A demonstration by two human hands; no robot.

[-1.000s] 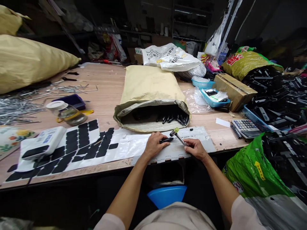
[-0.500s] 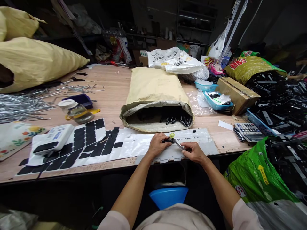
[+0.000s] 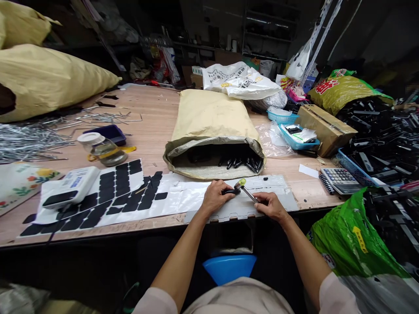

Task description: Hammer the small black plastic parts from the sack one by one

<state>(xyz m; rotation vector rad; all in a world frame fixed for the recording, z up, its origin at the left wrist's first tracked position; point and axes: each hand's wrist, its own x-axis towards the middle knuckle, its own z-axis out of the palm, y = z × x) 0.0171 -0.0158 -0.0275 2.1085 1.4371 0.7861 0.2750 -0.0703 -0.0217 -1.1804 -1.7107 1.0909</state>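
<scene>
Head view, left hand: your left hand point(image 3: 216, 197) is clenched around a small black part point(image 3: 231, 191) and pins it down on the grey board point(image 3: 278, 201) at the near table edge; the part's free end pokes out to the right of your fingers
Head view, right hand: your right hand point(image 3: 270, 205) is wrapped around the lower end of a small hammer point(image 3: 249, 193); its metal shaft slants up and to the left, and its yellow-green head sits at the part's exposed end
Key relation: the part lies roughly left to right along the table edge, with the hammer head at its right tip, between your two hands; whether head and part touch cannot be told
Nearer hand: the left is on the part itself, the right meets it only through the hammer
Behind your hands: an open tan sack point(image 3: 212, 122) lies with its mouth toward you, more black pieces showing inside
To your left: a white sheet of black pads point(image 3: 124, 192), a white device point(image 3: 70, 187) resting on it, a glass jar point(image 3: 101, 150) and loose metal pins point(image 3: 29, 144) farther back
To your right: a calculator point(image 3: 340, 179) near the table edge, well apart from the hammer, and a green bag point(image 3: 350, 235) below it
</scene>
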